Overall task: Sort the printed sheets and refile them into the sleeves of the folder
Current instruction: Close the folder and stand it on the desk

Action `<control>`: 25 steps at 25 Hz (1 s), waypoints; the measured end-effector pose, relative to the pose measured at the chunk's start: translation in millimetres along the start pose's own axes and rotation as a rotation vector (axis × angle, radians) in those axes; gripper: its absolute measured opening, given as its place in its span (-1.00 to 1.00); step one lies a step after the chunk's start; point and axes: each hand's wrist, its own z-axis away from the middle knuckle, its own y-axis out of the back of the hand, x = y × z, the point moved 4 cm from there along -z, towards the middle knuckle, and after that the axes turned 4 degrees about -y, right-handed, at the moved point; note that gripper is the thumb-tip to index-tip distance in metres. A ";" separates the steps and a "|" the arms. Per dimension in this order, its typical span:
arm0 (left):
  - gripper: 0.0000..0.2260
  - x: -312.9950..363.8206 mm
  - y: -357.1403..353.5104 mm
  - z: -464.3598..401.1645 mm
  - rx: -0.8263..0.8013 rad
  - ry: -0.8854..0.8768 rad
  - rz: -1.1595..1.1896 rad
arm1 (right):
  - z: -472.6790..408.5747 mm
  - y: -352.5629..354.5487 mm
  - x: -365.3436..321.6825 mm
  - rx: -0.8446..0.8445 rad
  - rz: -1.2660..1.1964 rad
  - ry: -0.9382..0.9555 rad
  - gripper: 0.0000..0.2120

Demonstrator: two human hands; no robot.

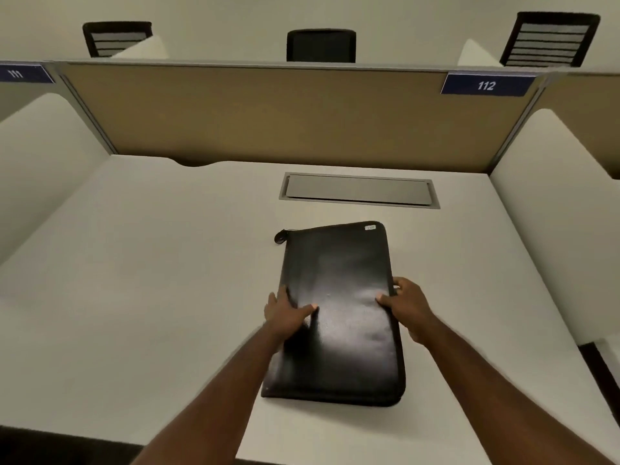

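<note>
Head view of a study carrel; a black zipped folder (339,313) lies flat and closed near the middle of the white desk (151,263), its long side running away from the person, tilted slightly. The zipper pull (279,237) rests at the far left corner; a small label (370,227) marks the far right corner. The left hand (285,313) lies on the folder's left edge, fingers spread around the side and thumb pressed on the cover; the right hand (407,305) clasps the right edge, thumb on top, fingers curled over the zip side; both hold the folder lightly rather than lifting it. No printed sheets are visible; presumably they are inside, so the sorting has not begun. Behind the folder sits a closed metal cable hatch (359,191); a tan partition (268,112) carries the plate "112" (486,85).

Likely hazards: the glossy cover may slide on the smooth desk if the zip is pulled one-handed; opening the folder tilted could spill loose sheets and lose their order; a hurried zip could snag a sleeve edge.
</note>
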 end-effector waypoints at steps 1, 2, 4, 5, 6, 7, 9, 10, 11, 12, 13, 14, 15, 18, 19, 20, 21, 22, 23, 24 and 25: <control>-0.11 -2.4 -4.9 -8.5 0.039 0.017 0.053 | -7.5 -0.1 14.6 0.031 0.121 -0.018 -0.69; -0.13 -2.9 -8.2 -16.2 0.084 0.021 0.107 | -14.0 -1.8 25.3 0.079 0.229 -0.022 -0.64; -0.22 2.6 -7.1 -26.5 0.211 0.050 0.221 | -22.4 -6.6 37.0 0.142 0.243 -0.049 -0.57; -0.24 4.7 -4.0 -30.5 0.252 0.101 0.292 | -24.6 -9.7 39.2 0.125 0.138 -0.068 -0.59; -0.27 4.7 -1.6 -35.6 0.257 0.160 0.374 | -28.1 -11.9 41.9 0.093 0.037 -0.085 -0.62; -0.35 4.6 1.0 -39.8 0.230 0.201 0.456 | -30.6 -12.8 42.8 0.064 -0.024 -0.097 -0.63; -0.56 10.4 9.5 -37.7 0.174 0.195 0.541 | -34.3 -14.0 45.3 0.027 -0.093 -0.116 -0.66; -0.59 12.5 13.8 -34.1 0.186 0.167 0.546 | -33.5 -14.7 42.8 0.017 -0.137 -0.110 -0.67; -0.59 14.2 18.7 -27.8 0.213 0.140 0.551 | -31.7 -15.5 39.7 0.019 -0.163 -0.101 -0.69; -0.57 16.6 24.5 -20.0 0.239 0.111 0.566 | -28.7 -16.0 33.8 0.027 -0.187 -0.084 -0.69; -0.56 19.9 32.9 -12.1 0.273 0.073 0.578 | -25.5 -16.9 24.7 0.027 -0.203 -0.062 -0.67; -0.56 23.0 44.2 -4.9 0.316 0.036 0.587 | -21.6 -18.4 11.7 0.014 -0.246 -0.023 -0.60; -0.56 27.4 57.7 3.0 0.356 -0.003 0.607 | -16.8 -20.1 -5.4 -0.014 -0.293 0.021 -0.50; -0.56 41.3 109.2 24.4 0.402 -0.161 0.648 | 0.9 -29.7 -70.7 -0.099 -0.342 0.186 -0.28; -0.54 47.3 127.6 32.7 0.397 -0.216 0.648 | 7.4 -34.3 -91.9 -0.115 -0.326 0.250 -0.29; -0.51 51.2 145.0 39.4 0.390 -0.272 0.647 | 14.9 -38.9 -110.6 -0.117 -0.310 0.320 -0.31; -0.49 54.6 163.7 46.2 0.391 -0.330 0.643 | 22.7 -44.9 -127.8 -0.114 -0.293 0.390 -0.34; -0.48 56.6 178.8 50.8 0.389 -0.380 0.635 | 29.7 -49.8 -140.9 -0.109 -0.280 0.449 -0.34; -0.46 56.4 190.6 53.5 0.385 -0.408 0.629 | 36.5 -54.2 -150.6 -0.098 -0.264 0.486 -0.33; -0.45 53.1 201.7 55.5 0.379 -0.421 0.628 | 43.8 -60.6 -159.1 -0.086 -0.254 0.514 -0.32; -0.45 48.6 209.2 56.5 0.369 -0.427 0.633 | 50.1 -65.9 -164.7 -0.069 -0.246 0.528 -0.30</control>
